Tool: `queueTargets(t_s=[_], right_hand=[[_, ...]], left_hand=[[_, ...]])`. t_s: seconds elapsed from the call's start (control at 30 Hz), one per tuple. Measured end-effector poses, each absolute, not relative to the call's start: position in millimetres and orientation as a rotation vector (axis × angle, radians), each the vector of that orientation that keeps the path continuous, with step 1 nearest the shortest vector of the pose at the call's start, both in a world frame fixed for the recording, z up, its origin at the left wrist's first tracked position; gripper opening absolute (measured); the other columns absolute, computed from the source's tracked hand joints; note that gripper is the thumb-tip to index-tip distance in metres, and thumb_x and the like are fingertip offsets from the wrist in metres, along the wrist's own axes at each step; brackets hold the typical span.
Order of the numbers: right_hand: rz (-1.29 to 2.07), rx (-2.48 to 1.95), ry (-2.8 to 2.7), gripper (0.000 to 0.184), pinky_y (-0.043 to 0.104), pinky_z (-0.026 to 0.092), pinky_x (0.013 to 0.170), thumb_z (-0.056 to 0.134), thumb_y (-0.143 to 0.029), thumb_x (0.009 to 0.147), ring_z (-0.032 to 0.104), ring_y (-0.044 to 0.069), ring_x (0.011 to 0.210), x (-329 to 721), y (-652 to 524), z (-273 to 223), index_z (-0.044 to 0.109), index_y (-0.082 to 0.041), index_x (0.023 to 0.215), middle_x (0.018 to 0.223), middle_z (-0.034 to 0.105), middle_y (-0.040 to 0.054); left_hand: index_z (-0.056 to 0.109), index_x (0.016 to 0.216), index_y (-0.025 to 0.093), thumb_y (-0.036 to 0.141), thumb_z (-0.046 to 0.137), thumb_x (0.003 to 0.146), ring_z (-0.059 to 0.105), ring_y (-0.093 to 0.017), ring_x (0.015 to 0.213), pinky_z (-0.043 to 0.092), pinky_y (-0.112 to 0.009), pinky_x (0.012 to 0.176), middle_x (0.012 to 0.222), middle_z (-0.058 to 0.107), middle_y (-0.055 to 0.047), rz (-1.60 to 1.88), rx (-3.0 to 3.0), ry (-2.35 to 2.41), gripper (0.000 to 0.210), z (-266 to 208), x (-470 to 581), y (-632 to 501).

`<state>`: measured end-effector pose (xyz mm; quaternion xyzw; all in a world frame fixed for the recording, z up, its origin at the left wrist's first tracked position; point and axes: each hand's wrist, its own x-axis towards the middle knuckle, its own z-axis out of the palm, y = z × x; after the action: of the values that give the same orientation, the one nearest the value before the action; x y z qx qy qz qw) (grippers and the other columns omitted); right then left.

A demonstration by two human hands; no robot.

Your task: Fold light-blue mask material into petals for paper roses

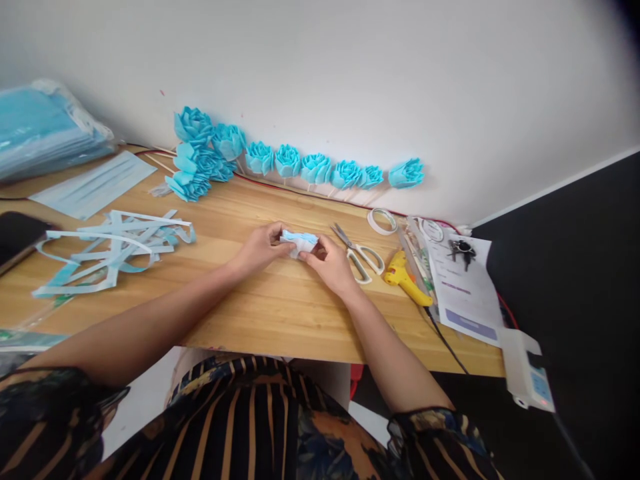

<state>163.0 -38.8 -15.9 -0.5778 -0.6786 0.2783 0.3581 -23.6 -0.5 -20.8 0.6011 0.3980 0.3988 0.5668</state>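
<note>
Between my two hands, just above the wooden table, is a small folded piece of blue and white face mask material (300,244). My left hand (270,243) is closed, pinching its left end between thumb and fingers. On the other end, my right hand (327,260) is closed in a similar pinch. Close to my right hand lies a pair of scissors (359,252) with white handles, blades pointing away to the upper left. A yellow hot glue gun (407,279) rests to the right of the scissors.
Blue handmade flowers on sticks (287,161) line the wall. At left are a bag of masks (45,127), a flat mask (95,185), cut strips (115,250) and a phone (23,240). A tape roll (381,221), paper (465,287), keys (463,252) and a power strip (527,370) are right.
</note>
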Motion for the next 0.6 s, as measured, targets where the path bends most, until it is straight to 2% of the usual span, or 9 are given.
queueTargets(t_s=[0.1,0.23,0.3,0.43,0.6], right_hand=[[0.678,-1.469,-1.774,0.027,0.030,0.045,0.069,0.073,-0.031,0.073,0.059,0.018,0.077,167,-38,-14,0.065,-0.021,0.098,0.087,0.066,0.0024],[0.772,-1.499,-1.794,0.041,0.029,0.043,0.064,0.074,-0.032,0.074,0.056,0.016,0.065,170,-40,-9,0.062,-0.022,0.112,0.075,0.062,-0.0020],[0.808,-1.521,-1.824,0.037,0.028,0.041,0.062,0.073,-0.032,0.074,0.054,0.015,0.062,170,-41,-6,0.062,-0.022,0.108,0.070,0.060,-0.0039],[0.761,-1.546,-1.868,0.020,0.027,0.038,0.060,0.072,-0.033,0.075,0.054,0.015,0.062,166,-44,-3,0.059,-0.022,0.086,0.068,0.059,-0.0038],[0.742,-1.523,-1.882,0.015,0.027,0.038,0.061,0.066,-0.032,0.079,0.055,0.015,0.065,163,-43,-7,0.057,-0.022,0.085,0.072,0.061,-0.0024]], left_hand=[[0.056,0.084,0.017,0.032,0.073,0.064,0.059,-0.013,0.066,0.047,-0.026,0.062,0.075,0.062,0.002,0.945,1.372,0.940,0.031,-18,-24,-1],[0.056,0.084,0.017,0.032,0.072,0.064,0.058,-0.013,0.066,0.046,-0.025,0.061,0.074,0.061,0.003,0.949,1.391,0.963,0.030,-15,-23,-2],[0.055,0.083,0.017,0.032,0.072,0.063,0.057,-0.012,0.066,0.046,-0.025,0.061,0.073,0.059,0.004,0.937,1.398,0.964,0.030,-15,-23,-2],[0.053,0.081,0.018,0.031,0.073,0.061,0.056,-0.012,0.067,0.046,-0.025,0.062,0.072,0.058,0.004,0.920,1.397,0.940,0.031,-17,-22,-2],[0.055,0.081,0.017,0.031,0.072,0.062,0.057,-0.013,0.066,0.045,-0.024,0.060,0.072,0.060,0.003,0.903,1.416,0.943,0.029,-17,-20,-3]])
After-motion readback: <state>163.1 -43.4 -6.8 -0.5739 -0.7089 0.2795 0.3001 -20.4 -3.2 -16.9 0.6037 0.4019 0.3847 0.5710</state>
